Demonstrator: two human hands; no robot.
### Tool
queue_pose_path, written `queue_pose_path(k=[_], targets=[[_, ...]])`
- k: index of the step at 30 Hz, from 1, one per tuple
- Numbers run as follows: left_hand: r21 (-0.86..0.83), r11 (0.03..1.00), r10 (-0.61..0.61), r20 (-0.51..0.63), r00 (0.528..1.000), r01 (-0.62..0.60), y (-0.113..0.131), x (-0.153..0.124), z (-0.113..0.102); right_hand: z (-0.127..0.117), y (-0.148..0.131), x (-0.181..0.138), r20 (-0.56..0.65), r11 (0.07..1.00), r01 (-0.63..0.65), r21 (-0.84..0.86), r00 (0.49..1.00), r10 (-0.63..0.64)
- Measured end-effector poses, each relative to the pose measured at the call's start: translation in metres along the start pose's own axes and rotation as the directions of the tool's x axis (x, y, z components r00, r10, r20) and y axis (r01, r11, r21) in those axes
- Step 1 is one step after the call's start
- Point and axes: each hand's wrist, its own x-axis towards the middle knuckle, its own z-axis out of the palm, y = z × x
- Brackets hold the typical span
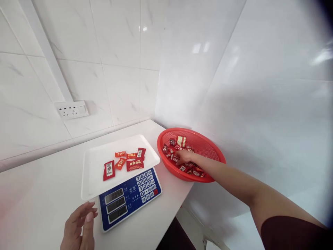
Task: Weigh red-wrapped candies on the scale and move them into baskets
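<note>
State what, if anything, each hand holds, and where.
Left hand: nothing, open beside the scale. Right hand: in the basket among sweets; a grip cannot be told.

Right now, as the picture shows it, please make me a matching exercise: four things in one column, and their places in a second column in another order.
Things:
1 right hand
2 left hand
3 white tray
4 socket

Places:
A on the wall
B above the counter, by the front corner of the scale
C in the red basket, among the sweets
D on top of the scale, bearing red packets

Pairs: 1-C, 2-B, 3-D, 4-A.
</note>
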Motion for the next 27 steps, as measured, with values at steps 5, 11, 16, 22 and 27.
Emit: queue_pose_path(k=[5, 11, 16, 22, 27], targets=[[0.003, 1.0, -0.017, 0.043, 0.999, 0.017, -0.003, 0.001, -0.002, 0.0, 0.008, -0.004, 0.034, 0.999, -0.023, 0.026, 0.999, 0.022], [0.029, 0.999, 0.034, 0.052, 0.998, -0.035, -0.002, 0.001, -0.003, -0.006, 0.017, -0.014, 0.176, 0.98, -0.029, 0.198, 0.984, -0.006], [0.027, 0.998, 0.047, 0.033, 0.998, -0.048, -0.003, 0.002, -0.001, -0.018, 0.019, -0.027, 0.255, 0.945, 0.026, 0.327, 0.96, -0.115], [0.043, 0.998, 0.049, 0.032, 0.998, -0.05, -0.002, 0.002, -0.001, -0.016, 0.016, -0.027, 0.226, 0.937, 0.104, 0.334, 0.956, -0.187], [0.022, 1.0, 0.01, 0.03, 0.999, -0.011, 0.01, -0.003, 0.001, -0.002, 0.007, -0.018, 0.231, 0.938, 0.11, 0.328, 0.954, -0.192]])
